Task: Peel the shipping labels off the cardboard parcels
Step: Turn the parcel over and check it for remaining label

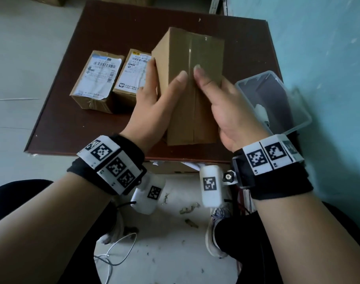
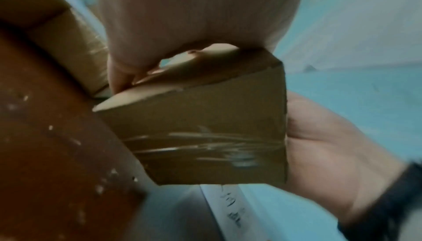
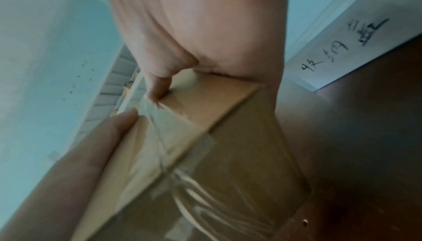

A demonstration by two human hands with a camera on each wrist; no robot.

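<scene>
Both hands, left hand [image 1: 152, 103] and right hand [image 1: 226, 107], grip the taped parcel [image 1: 192, 64] above the table [image 1: 56, 124], label side probably hidden.

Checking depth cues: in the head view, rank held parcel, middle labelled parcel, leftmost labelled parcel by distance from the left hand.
1. held parcel, gripped by the left hand.
2. middle labelled parcel, just beyond its fingers.
3. leftmost labelled parcel, farther left on the table.
</scene>
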